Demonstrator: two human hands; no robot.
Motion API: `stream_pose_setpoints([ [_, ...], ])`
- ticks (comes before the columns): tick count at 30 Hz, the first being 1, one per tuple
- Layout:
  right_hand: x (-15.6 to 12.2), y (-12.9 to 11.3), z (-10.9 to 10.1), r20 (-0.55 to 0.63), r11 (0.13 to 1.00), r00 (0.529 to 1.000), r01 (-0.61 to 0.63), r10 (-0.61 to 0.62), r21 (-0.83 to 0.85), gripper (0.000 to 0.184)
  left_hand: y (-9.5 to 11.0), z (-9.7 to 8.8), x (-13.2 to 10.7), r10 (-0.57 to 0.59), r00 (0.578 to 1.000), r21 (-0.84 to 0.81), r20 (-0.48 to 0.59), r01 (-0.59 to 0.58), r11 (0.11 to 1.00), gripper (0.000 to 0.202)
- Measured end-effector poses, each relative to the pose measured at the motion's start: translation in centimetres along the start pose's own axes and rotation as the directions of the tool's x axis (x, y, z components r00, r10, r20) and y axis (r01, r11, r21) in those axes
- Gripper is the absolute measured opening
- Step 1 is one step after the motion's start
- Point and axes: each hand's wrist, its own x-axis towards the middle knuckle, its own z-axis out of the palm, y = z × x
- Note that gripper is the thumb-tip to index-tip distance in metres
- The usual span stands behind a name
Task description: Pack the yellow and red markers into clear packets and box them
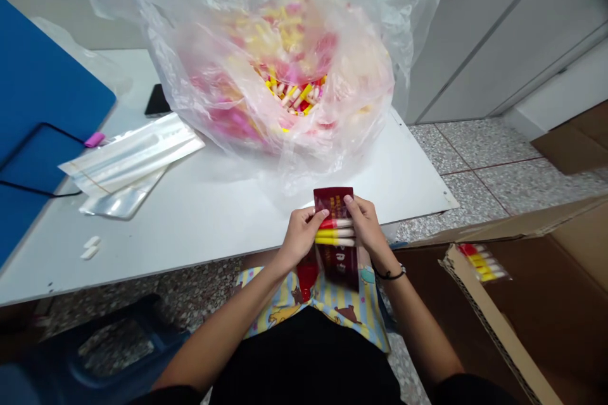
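Note:
A dark red printed packet (338, 266) with yellow lettering is held upright between my two hands, over my lap at the table's front edge. Across its middle lie several small sticks (335, 234), white at one end and red or yellow at the other. My left hand (304, 232) pinches the packet's left side, thumb on the front. My right hand (367, 220) grips the upper right side, thumb near the top corner. Both hands are closed on it, and the fingers behind are hidden. Beyond them, a large clear plastic bag (204, 76) full of similar sticks stands on the white table (209, 228).
Clear plastic sleeves (133, 158), a black phone-like object (158, 101) and small white pieces (90, 248) lie on the table's left, beside a blue panel (42, 88). An open cardboard box (494, 316) at right holds a filled packet (483, 262). A blue stool (118, 367) is lower left.

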Motion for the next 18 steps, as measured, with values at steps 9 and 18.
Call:
stream_pose_setpoints([
  [9,10.7,4.0,-4.6,-0.047,0.558,0.968,0.102,-0.246,-0.823,0.03,3.0,-3.0,7.5,0.087,0.969,0.636,0.232,-0.219,0.74,0.042],
  [18,11.6,4.8,-4.8,-0.15,0.639,0.979,-0.027,-0.138,-0.768,0.024,1.8,-0.4,6.3,0.277,0.947,0.922,0.162,-0.246,0.299,0.054],
])
